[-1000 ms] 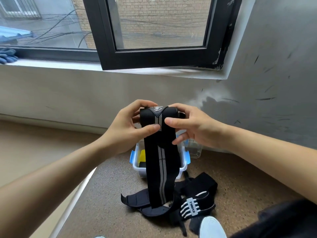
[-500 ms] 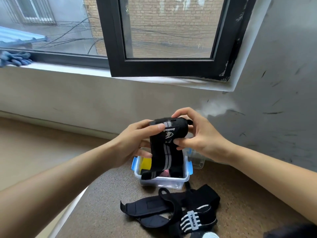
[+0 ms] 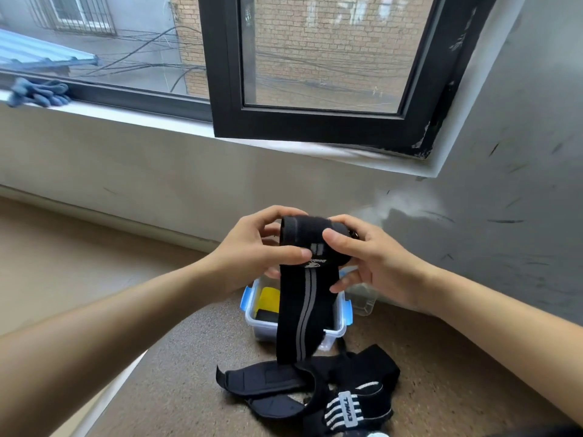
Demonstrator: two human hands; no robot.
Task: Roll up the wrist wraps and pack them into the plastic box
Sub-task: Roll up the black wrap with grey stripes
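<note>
Black wrist wrap (image 3: 310,244), partly rolled, is pinched at each end by the left hand (image 3: 252,250) and right hand (image 3: 375,266), its tail hanging over the plastic box (image 3: 252,313).

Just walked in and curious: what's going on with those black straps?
A person is rolling up a black wrist wrap: the left hand and right hand grip the rolled part, while its striped tail hangs loose. Below stands an open plastic box, and more black wraps lie unrolled nearer the person.
</note>
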